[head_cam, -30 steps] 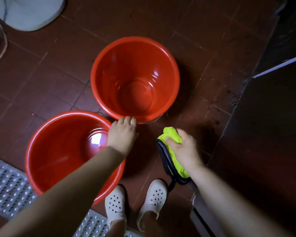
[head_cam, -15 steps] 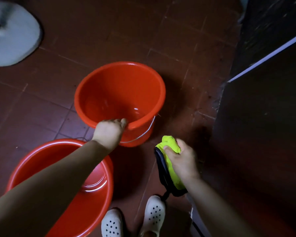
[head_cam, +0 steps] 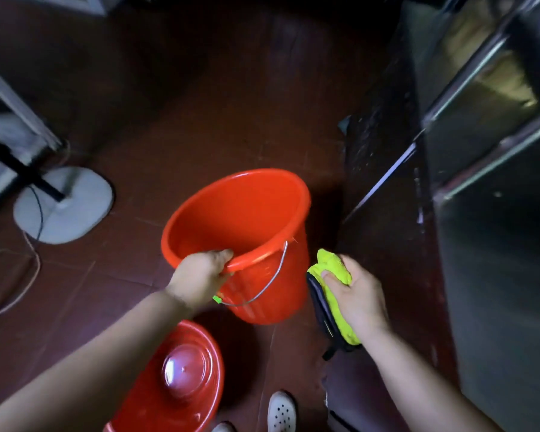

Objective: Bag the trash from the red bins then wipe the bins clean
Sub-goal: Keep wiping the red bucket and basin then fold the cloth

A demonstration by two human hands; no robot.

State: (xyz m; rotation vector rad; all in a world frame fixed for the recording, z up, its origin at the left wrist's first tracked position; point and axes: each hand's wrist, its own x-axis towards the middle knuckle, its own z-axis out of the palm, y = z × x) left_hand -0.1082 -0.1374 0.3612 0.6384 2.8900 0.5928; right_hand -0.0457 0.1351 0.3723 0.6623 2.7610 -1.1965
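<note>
A red bin (head_cam: 247,213) with a wire handle is tilted and lifted off the dark red floor, its opening facing me and empty inside. My left hand (head_cam: 198,274) grips its near rim, thumb over the edge. A second red bin (head_cam: 175,378) stands on the floor below my left forearm, empty too. My right hand (head_cam: 356,294) holds a folded yellow-green cloth with a dark backing (head_cam: 334,275), just right of the lifted bin.
A white round fan base (head_cam: 66,207) with a black pole and loose cords stands at the left. Steel cabinets (head_cam: 496,213) line the right side. My white clogs (head_cam: 281,413) are at the bottom edge.
My left hand closed on the far bin's rim, then raised and tipped the bin toward me. The view swung upward. My right hand kept the cloth.
</note>
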